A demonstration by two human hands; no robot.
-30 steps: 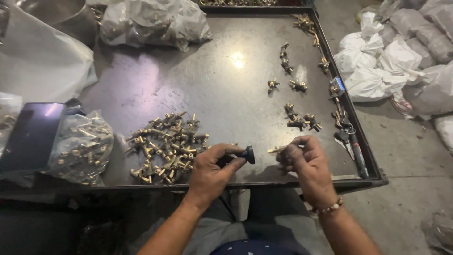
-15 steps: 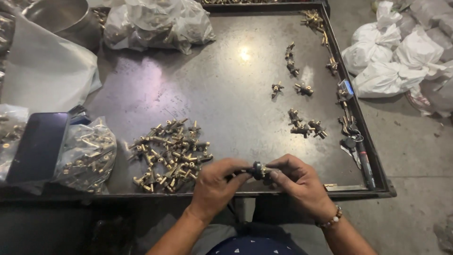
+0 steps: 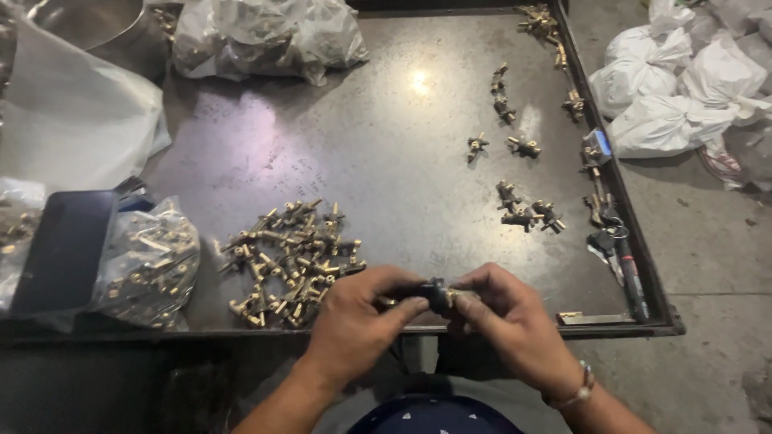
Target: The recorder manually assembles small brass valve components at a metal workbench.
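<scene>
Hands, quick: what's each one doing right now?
Left hand: closed on a small dark tool.
Right hand: closed, pinching a small brass fitting against the tool.

Both hands meet at the near edge of the dark metal counter [image 3: 386, 145]: the left hand [image 3: 354, 325] and the right hand [image 3: 511, 321] together pinch a small black fitting [image 3: 435, 294] between their fingertips. Just beyond the left hand lies a pile of brass fittings [image 3: 289, 257]. Left of that pile sits a clear bag of fittings [image 3: 149, 269]. Right of the pile, well apart, lie a few scattered fittings [image 3: 527, 213].
</scene>
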